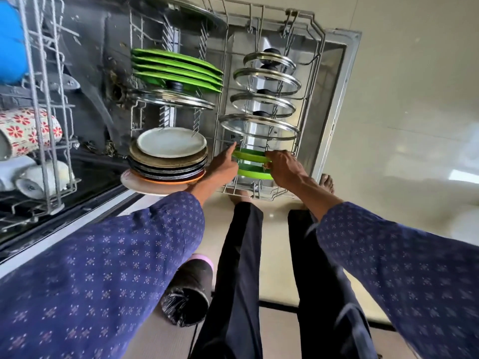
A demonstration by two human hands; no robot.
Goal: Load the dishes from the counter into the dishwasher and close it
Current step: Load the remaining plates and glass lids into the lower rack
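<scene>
Glossy cream floor point(414, 125), perhaps tiled, brightly lit.

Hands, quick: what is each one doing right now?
Left hand: open, index finger pointing, holding nothing.
Right hand: gripping a green plate.
</scene>
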